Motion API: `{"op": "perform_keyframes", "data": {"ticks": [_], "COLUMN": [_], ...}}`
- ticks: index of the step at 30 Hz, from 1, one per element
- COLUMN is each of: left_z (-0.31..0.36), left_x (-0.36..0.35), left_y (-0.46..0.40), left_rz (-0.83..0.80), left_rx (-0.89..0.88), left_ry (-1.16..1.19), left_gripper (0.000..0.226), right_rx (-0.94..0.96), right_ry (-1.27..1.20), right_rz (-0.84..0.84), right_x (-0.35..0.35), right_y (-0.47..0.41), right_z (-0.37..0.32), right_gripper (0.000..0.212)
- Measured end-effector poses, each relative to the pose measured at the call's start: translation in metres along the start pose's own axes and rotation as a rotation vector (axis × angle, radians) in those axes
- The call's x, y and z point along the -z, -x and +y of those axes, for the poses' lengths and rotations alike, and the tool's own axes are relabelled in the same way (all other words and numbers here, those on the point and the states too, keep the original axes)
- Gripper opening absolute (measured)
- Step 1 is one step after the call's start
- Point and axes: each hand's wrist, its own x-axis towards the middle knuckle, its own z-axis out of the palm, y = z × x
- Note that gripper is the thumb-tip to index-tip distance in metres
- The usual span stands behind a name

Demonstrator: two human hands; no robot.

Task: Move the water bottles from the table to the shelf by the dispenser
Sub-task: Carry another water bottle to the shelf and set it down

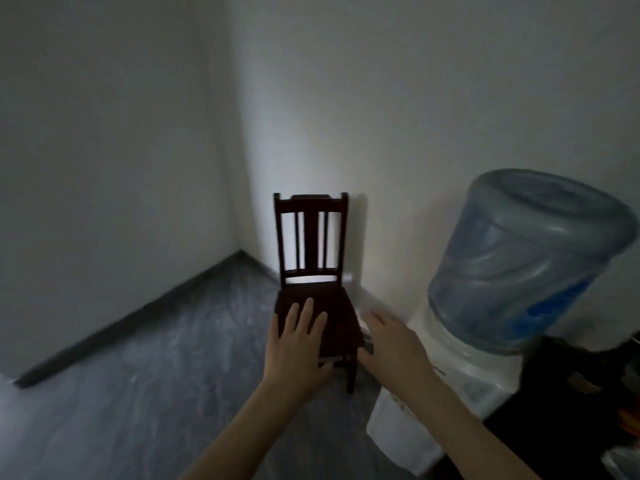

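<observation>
Both hands are reaching forward with nothing in them: the left hand [298, 341] is hovering over the seat of a dark wooden chair [311, 271] with its fingers straight and slightly spread, and the right hand [391, 341] is stretching out just beside the chair's right edge, fingers relaxed and extended, though motion blur is softening its outline. Whether either palm is actually touching the chair, I cannot tell. The water dispenser [450, 368] is standing to the right against the wall, carrying a large blue jug [526, 258]. No small water bottles, no surface they would be sitting on, and no clear shelf are showing here; something dark is sitting at the far right edge, too dim to identify. Judging from the task, filled bottles will likely be fairly heavy, smooth and slightly yielding, so gripping around the mid-body or just below the neck should be holding best.
</observation>
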Motion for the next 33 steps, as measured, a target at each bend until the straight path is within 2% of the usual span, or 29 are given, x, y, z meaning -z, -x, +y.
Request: {"op": "perform_keyframes", "data": {"ticks": [3,8,16,25,33], "left_z": [-0.066,-0.169,-0.305,-0.375,-0.391], "left_x": [0.009,0.027,0.052,0.052,0.040], "left_y": [0.034,0.093,0.214,0.332,0.386], "left_rz": [0.018,0.035,0.124,0.151,0.135], "left_rx": [0.163,0.403,0.733,1.043,1.208], "left_ry": [-0.004,-0.002,-0.033,-0.036,-0.039], "left_gripper": [0.090,0.088,0.087,0.088,0.087], "right_rx": [0.139,0.403,0.661,0.969,1.137], "right_ry": [-0.027,0.008,-0.018,0.018,0.020], "right_rz": [-0.072,-0.082,-0.115,-0.169,-0.233], "right_x": [-0.012,-0.030,-0.061,-0.092,-0.121], "right_y": [-0.022,-0.044,-0.031,0.016,0.038], "right_z": [-0.068,-0.192,-0.362,-0.507,-0.568], "right_gripper": [0.070,0.059,0.070,0.071,0.070]}}
